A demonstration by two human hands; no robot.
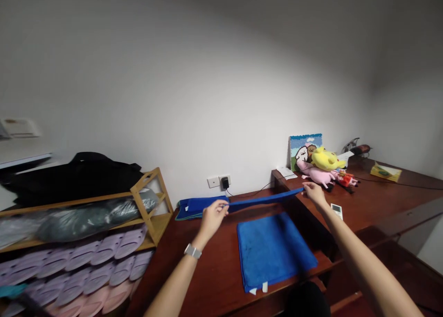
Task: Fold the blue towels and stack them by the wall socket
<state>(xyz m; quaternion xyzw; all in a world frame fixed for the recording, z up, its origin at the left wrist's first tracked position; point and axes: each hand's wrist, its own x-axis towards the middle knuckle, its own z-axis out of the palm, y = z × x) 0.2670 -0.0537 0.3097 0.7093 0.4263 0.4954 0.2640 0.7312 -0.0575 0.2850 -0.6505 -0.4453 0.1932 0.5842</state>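
A blue cloth (pixel 265 200) is stretched in the air between my two hands, seen nearly edge-on as a narrow strip. My left hand (pixel 214 215) pinches one end of it, and my right hand (pixel 314 194) pinches the other end, higher and farther right. Below them, a stack of folded blue cloths (pixel 273 248) lies on the dark red wooden desk (pixel 207 257), with white tags at its near edge. Behind my left hand, more folded blue cloth (pixel 202 206) rests against the wall.
A wooden rack (pixel 152 215) at left holds lavender slippers (pixel 107 248), plastic-wrapped goods and a black bag (pixel 76 178). A plugged-in black adapter (pixel 225 182) trails a cable. On the right desk are plush toys (pixel 320 171), a picture (pixel 304 148), a small white device (pixel 336 210) and a tissue pack (pixel 386 171).
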